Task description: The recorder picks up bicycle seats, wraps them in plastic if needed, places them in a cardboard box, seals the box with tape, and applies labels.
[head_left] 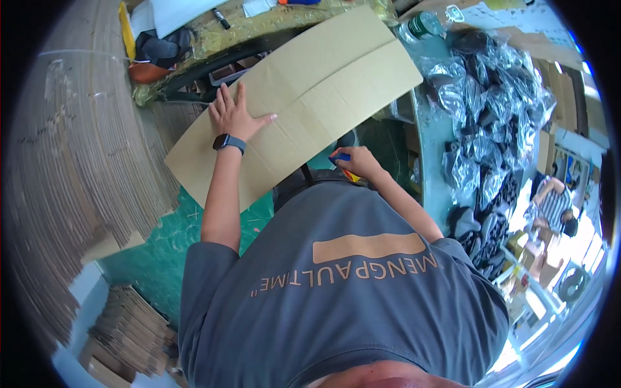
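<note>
A large flat cardboard sheet (pixel 323 84) with a crease along it lies slanted in front of me, its upper part over the workbench. My left hand (pixel 236 119), with a dark watch on the wrist, rests flat on the sheet's left part, fingers spread. Close to my waist, just off the sheet's lower right edge, my right hand (pixel 359 161) is closed round a small blue-and-orange tool (pixel 340 157); its working end cannot be made out. Something yellow and red (pixel 351 176) shows just below that hand.
Tall stacks of flattened cardboard (pixel 71 149) fill the left side. Black parts in clear plastic bags (pixel 485 110) are heaped on the right-hand table, with a plastic bottle (pixel 424 26) behind. A marker (pixel 221 19) lies on the taped workbench (pixel 249 26). Another person (pixel 553 200) is far right.
</note>
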Demonstrator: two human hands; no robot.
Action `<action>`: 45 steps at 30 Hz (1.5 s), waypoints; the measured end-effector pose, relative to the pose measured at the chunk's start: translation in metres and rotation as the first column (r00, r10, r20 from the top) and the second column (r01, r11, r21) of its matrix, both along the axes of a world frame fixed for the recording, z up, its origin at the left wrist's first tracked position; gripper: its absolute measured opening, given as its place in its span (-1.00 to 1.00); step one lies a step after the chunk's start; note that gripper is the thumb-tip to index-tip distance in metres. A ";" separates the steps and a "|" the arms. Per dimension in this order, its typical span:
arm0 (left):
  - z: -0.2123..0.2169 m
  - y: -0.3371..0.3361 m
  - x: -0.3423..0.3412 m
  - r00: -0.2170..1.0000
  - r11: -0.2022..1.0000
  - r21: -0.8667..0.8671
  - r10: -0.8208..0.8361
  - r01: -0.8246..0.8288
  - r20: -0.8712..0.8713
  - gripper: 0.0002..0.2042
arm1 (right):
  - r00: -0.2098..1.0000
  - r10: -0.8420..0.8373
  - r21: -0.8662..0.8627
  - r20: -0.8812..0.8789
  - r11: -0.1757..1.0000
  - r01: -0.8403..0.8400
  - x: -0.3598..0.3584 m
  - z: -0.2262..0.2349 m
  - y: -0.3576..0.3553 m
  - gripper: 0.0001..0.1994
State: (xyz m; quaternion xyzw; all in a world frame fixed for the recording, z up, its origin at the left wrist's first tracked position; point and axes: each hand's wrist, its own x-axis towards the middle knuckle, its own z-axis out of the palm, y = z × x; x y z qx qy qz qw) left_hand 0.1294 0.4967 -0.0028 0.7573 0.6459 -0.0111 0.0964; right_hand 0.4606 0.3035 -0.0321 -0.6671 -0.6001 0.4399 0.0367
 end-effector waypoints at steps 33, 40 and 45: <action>0.067 -0.236 -0.143 -0.614 0.278 -0.572 -0.092 -0.771 0.784 -0.58 | 0.277 0.960 0.618 -0.040 0.242 -0.748 -0.203 0.167 0.161 -0.45; -0.157 -0.311 -0.250 -0.291 0.164 -0.465 0.591 -0.870 0.752 -0.57 | 0.160 0.982 0.387 0.102 0.109 -0.915 -0.320 0.111 0.143 -0.57; -0.098 -0.202 -0.213 0.184 0.289 -0.193 0.883 -0.937 0.431 -0.29 | 0.262 0.952 0.341 0.160 0.196 -0.919 -0.309 0.101 0.162 -0.60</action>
